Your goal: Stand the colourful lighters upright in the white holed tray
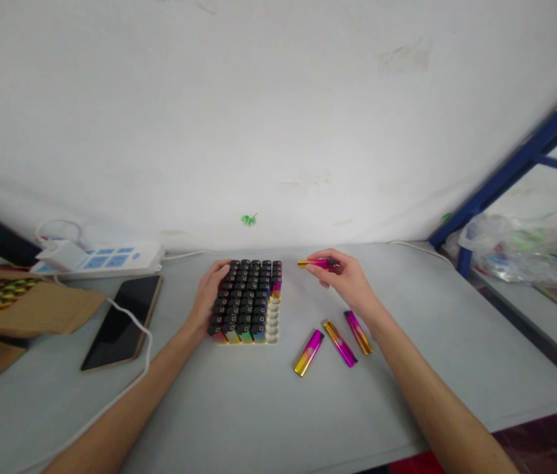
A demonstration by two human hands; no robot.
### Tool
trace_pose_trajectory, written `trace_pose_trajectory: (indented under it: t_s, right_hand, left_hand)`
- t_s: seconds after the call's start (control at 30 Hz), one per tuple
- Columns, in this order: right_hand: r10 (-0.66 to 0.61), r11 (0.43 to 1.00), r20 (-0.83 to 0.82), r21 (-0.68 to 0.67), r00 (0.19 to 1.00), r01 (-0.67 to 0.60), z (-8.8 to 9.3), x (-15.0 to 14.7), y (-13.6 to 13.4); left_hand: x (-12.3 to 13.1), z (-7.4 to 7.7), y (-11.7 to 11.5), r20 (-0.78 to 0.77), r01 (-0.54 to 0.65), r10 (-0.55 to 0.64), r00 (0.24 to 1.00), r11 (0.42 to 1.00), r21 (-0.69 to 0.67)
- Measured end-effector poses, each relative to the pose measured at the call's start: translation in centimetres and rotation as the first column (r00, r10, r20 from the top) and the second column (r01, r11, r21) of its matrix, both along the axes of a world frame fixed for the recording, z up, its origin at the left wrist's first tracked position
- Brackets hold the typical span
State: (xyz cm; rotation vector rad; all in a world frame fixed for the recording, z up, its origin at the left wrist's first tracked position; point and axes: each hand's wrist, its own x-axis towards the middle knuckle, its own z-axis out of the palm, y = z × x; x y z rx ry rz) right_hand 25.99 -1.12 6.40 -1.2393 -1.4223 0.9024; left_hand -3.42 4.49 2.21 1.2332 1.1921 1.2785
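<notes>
My left hand [207, 293] is at the left side of a white tray [272, 340], its fingers curled against the outer row and steadying it. Upright lighters [245, 295] with black tops fill most of the tray; bare slots [273, 319] show in the near part of the right column. To the right of the tray, my right hand [340, 275] pinches a gold-and-magenta lighter [322, 263], which lies sideways above the table. Three loose lighters of the same colours lie below that hand: one on the left [309, 353], a middle lighter [340, 343] and a right lighter [358, 332].
Along the left are a dark phone [123, 321], a white cable [146, 362], a power strip [110, 259] and an open cardboard box [51, 309]. A white wall [278, 131] closes off the back. At right stand a blue metal frame [505, 168] and clear plastic bags [510, 247].
</notes>
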Motion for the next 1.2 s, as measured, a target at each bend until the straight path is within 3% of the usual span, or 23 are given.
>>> trace_pose_trajectory:
  t_s: [0.07,0.23,0.47,0.6,0.73,0.9,1.0,1.2]
  right_hand:
    - [-0.033,0.999,-0.112,-0.027,0.993,0.030,-1.1,-0.7,0.1]
    - [-0.040,0.995,-0.121,-0.092,0.992,0.029,-2.7,-2.1,-0.9]
    - [0.127,0.967,-0.313,-0.173,0.941,-0.188,-1.4,-2.3,-2.1]
    - [0.097,0.955,-0.406,-0.219,0.909,-0.200,-1.4,-2.8,-2.3]
    - [0.023,0.954,-0.237,-0.286,0.971,-0.092,-1.9,-3.5,-2.6]
    - [-0.068,0.980,0.131,-0.175,0.989,0.091,-2.2,-3.8,-2.9]
    - [-0.080,0.981,0.189,-0.158,0.979,0.110,-2.4,-3.9,-2.9]
    - [-0.006,0.990,0.193,-0.140,0.981,0.033,-2.6,-4.0,-2.9]
  left_hand:
    - [0.0,-0.1,0.1,-0.001,-0.006,0.006,1.000,1.000,-0.006]
    - [0.0,0.1,-0.1,0.003,-0.002,0.002,1.000,1.000,-0.002]
    - [0.1,0.5,-0.4,0.002,-0.010,0.010,1.000,1.000,-0.001]
    - [0.0,0.4,-0.3,-0.005,0.016,-0.016,1.000,1.000,-0.009]
    - [0.1,0.4,-0.2,-0.006,0.007,-0.007,1.000,1.000,0.000]
    - [0.1,0.5,-0.2,-0.004,-0.008,0.008,1.000,1.000,-0.010]
    - [0.1,0.3,-0.2,-0.005,0.007,-0.007,1.000,1.000,0.001]
    - [0.1,0.3,-0.2,0.000,0.017,-0.017,1.000,1.000,-0.012]
